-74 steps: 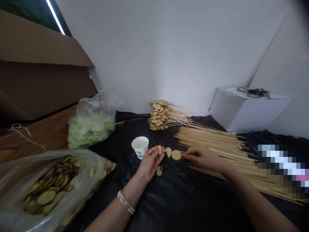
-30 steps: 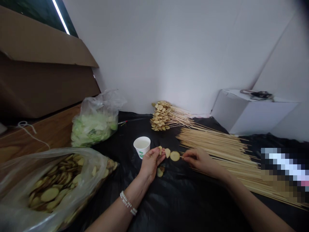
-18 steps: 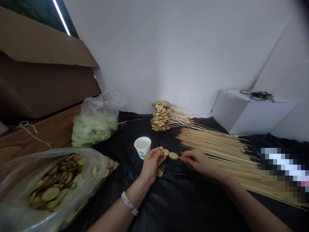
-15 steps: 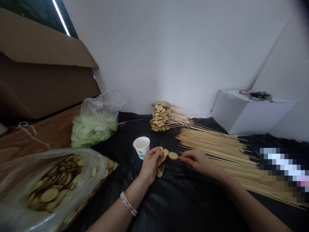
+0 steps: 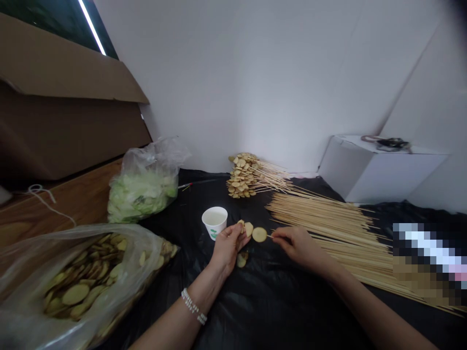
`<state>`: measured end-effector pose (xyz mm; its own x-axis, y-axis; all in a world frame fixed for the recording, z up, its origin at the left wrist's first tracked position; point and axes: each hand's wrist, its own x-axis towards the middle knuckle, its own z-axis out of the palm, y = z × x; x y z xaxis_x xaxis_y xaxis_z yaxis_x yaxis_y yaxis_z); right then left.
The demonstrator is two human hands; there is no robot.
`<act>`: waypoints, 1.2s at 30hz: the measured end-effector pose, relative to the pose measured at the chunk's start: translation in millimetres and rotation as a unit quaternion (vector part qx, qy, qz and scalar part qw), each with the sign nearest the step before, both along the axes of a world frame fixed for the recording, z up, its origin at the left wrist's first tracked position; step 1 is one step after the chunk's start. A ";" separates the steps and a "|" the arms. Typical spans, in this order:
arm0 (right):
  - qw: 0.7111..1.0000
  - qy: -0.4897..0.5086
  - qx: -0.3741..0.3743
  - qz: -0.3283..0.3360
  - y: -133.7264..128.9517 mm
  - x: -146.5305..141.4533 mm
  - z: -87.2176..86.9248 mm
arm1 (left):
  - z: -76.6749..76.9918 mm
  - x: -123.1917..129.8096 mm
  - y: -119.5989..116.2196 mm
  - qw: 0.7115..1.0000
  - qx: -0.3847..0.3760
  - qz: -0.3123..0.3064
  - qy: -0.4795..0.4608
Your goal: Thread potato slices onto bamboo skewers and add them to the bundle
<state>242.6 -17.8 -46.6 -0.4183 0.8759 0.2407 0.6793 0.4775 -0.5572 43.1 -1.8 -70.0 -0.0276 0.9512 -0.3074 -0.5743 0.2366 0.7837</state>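
Note:
Between my hands is a thin skewer carrying potato slices [image 5: 260,235]. My right hand [image 5: 295,244] pinches the bare end of the skewer [image 5: 270,236]. My left hand [image 5: 228,245], with a beaded bracelet on its wrist, has its fingers closed around potato slices [image 5: 248,228] at the other end. Just behind the left hand stands a white paper cup [image 5: 214,218] with a green print. A few loose slices [image 5: 242,259] lie on the black sheet under the left hand. To the right, bare skewers [image 5: 328,218] are spread out, partly beneath my right forearm.
Loaded potato skewers [image 5: 242,176] are stacked against the wall. An open plastic bag of potato slices [image 5: 76,293] lies front left, with a bag of pale green vegetable [image 5: 144,194] behind it. A cardboard box [image 5: 69,116] stands left, a white box [image 5: 383,170] right.
The outermost slice has turned to show more of its flat face. Both hands have shifted slightly left, still on the skewer and slices.

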 end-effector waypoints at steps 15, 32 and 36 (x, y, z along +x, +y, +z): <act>1.000 0.017 -0.006 -0.003 2.4 -2.4 -4.2 | 0.9 0.7 -1.4 0.999 -0.006 -0.034 -0.019; 0.997 0.054 -0.045 -0.024 3.6 -0.6 -2.2 | 4.7 -4.6 -1.6 0.993 -0.002 -0.112 -0.026; 0.996 0.061 -0.056 -0.014 4.2 2.2 -2.4 | 3.8 -4.5 0.3 0.996 0.009 -0.092 -0.015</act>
